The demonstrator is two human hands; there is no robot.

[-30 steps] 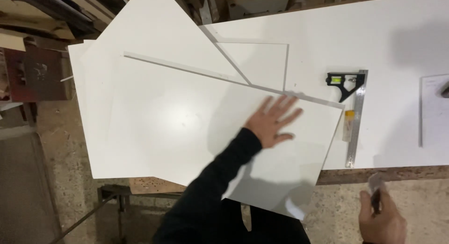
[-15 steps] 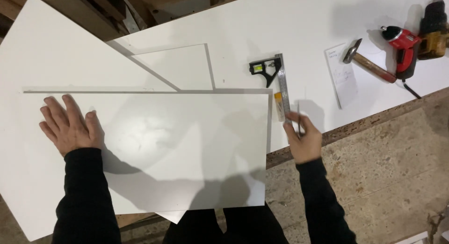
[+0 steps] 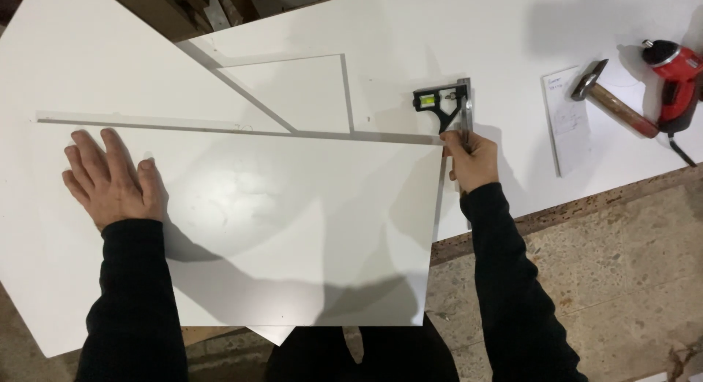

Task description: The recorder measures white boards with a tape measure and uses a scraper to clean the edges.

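Combination square [image 3: 448, 107] in right hand [image 3: 472, 159]

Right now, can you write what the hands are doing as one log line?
left hand: flat on white panel | right hand: gripping combination square at panel's right edge | hammer: lying untouched

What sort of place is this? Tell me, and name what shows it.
Most likely a woodworking shop. White panels lie stacked on a big workbench, the right hand grips a combination square, and a hammer and red power tool lie nearby.
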